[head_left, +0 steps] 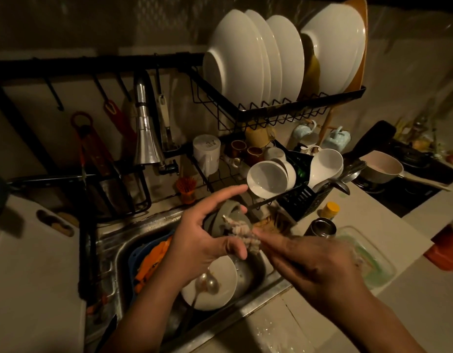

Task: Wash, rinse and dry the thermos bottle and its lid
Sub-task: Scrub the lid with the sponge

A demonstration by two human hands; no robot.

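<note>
Dim, warm light fills a kitchen. A black rack (169,62) spans the pale wall (29,118) above a steel sink (113,240), with white plates (258,57) standing on its shelf. A chrome faucet (145,128) hangs over the basin. Pale counters (29,276) flank it, and a stove (411,189) sits far right.

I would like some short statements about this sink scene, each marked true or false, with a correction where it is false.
1. The left hand holds the grey lid above the sink. True.
2. The right hand rubs the lid with a cloth. True.
3. The thermos bottle lies inside the sink. False: it stands on the counter, right of the sink.
4. The white plate in the sink carries a spoon. True.
5. The upper rack holds only cups. False: it holds upright white plates.
</note>
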